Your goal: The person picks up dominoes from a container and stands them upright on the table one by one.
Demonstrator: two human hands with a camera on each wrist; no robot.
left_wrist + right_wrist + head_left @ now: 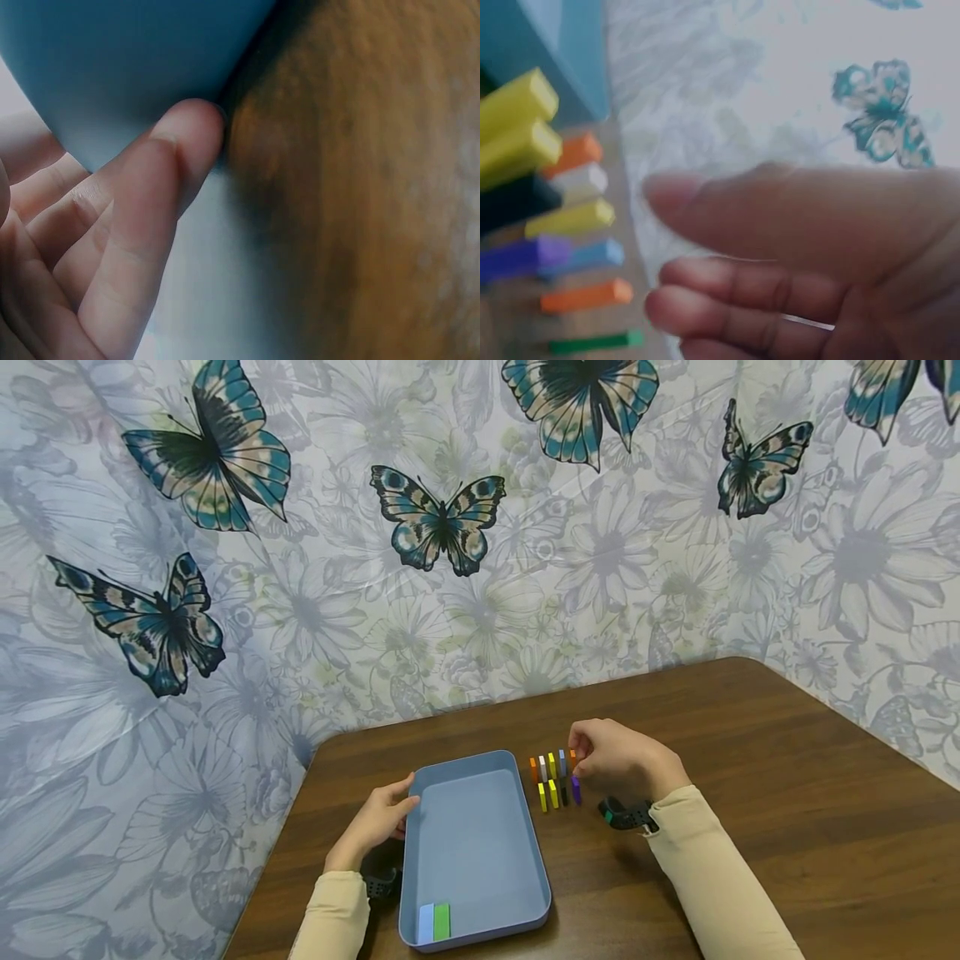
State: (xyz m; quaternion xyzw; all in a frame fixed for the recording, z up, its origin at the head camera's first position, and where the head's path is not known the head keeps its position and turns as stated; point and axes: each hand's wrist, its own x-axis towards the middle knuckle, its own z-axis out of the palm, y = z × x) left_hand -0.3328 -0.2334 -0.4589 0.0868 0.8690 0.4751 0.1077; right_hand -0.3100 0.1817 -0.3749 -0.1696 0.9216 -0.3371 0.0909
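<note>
A blue-grey tray [480, 835] lies on the table, and my left hand [378, 818] grips its left rim with the thumb on top and fingertips [196, 127] against the outer wall. Inside its near left corner lie a light blue block [426, 924] and a green block [442, 922], side by side. Two rows of domino-like coloured blocks stand upright right of the tray, among them a yellow one [552, 793] and a purple one [576, 790]. My right hand [626, 756] hovers at their right end, fingers loosely bent and holding nothing, near an orange block [585, 296] and a dark green block [596, 342].
The brown wooden table [750, 793] extends to the right past the right forearm. Behind it hangs a floral cloth [480, 610] with butterflies. A black band [626, 814] sits at the right wrist and another [382, 882] at the left, beside the tray.
</note>
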